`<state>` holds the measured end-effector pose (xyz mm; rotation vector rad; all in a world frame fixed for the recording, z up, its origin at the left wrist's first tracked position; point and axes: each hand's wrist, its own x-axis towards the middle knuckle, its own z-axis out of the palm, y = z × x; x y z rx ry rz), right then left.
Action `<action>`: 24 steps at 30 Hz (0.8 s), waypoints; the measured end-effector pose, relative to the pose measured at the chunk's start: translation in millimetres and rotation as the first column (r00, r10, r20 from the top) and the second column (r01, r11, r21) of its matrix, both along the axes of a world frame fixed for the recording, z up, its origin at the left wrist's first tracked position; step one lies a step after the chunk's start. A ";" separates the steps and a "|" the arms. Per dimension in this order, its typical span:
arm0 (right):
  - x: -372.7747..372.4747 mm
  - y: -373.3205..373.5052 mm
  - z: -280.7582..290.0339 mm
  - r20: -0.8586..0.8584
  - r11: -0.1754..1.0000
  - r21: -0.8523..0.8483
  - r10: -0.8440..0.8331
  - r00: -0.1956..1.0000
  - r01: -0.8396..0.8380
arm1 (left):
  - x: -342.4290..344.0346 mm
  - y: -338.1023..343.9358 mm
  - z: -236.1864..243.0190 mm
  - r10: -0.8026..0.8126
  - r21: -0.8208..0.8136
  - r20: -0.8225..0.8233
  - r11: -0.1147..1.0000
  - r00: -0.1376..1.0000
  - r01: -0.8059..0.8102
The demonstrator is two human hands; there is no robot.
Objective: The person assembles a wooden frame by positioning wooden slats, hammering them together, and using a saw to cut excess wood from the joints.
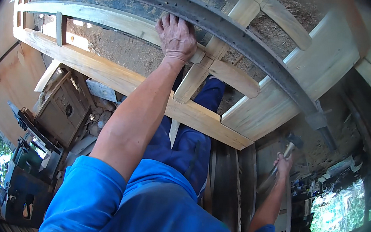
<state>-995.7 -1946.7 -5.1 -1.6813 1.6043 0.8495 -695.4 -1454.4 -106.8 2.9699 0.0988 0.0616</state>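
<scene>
Wearing, nearest the camera, a blue shirt (160,210), with dark blue trousers (194,142) just beyond. Holding the hands well apart — left out ahead, right off to the side.

Left hand (176,38): bending its fingers against a long grey metal bar (275,67), just above a joint in the pale wood; cannot tell whether gripping or only pressing.

Right hand (284,163): closing around the handle of a hammer (294,140), tilting the dark head upward, beside the far end of the metal bar and apart from the wood.

Facing a pale wooden frame (90,64), spreading across the upper middle of the view; including a long near rail, short crossing pieces (235,78) with rounded ends, and a broad board (314,67) at right. Showing the metal bar lying across the frame, curving in the lens from upper left to right.

Surrounding these: brown ground (111,44) showing through the frame, a brown panelled cabinet (65,110) at left, dark boards (228,181) beside the trousers, and bright openings (338,209) at both sides — showing greenery.
</scene>
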 end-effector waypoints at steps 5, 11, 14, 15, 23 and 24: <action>7.2 39.7 -20.5 0.061 0.964 0.030 -0.265 0.962 0.264 | -5.8 1.2 -0.5 -0.007 0.015 -0.006 1.000 1.000 0.007; 32.2 56.0 -4.0 0.017 0.996 0.055 0.073 0.997 -0.074 | -2.7 -0.8 -2.8 0.006 0.040 -0.036 0.999 0.999 -0.005; 19.0 61.5 -5.8 0.073 0.998 0.066 -0.009 0.997 0.005 | -1.2 0.9 -1.0 -0.011 0.044 -0.051 0.999 0.999 0.013; 11.2 71.0 -4.9 0.119 0.997 0.056 -0.064 0.991 0.058 | -1.4 2.1 -2.4 -0.015 0.062 -0.036 0.998 0.999 0.017; -46.3 174.7 -22.4 0.375 0.960 -0.029 -0.247 0.893 0.278 | -1.5 -3.3 0.6 -0.023 0.038 -0.046 0.999 0.999 0.025; -50.6 184.6 -27.4 0.349 0.965 -0.042 -0.230 0.908 0.260 | -3.1 -5.0 0.5 -0.026 0.046 -0.055 0.999 0.998 0.029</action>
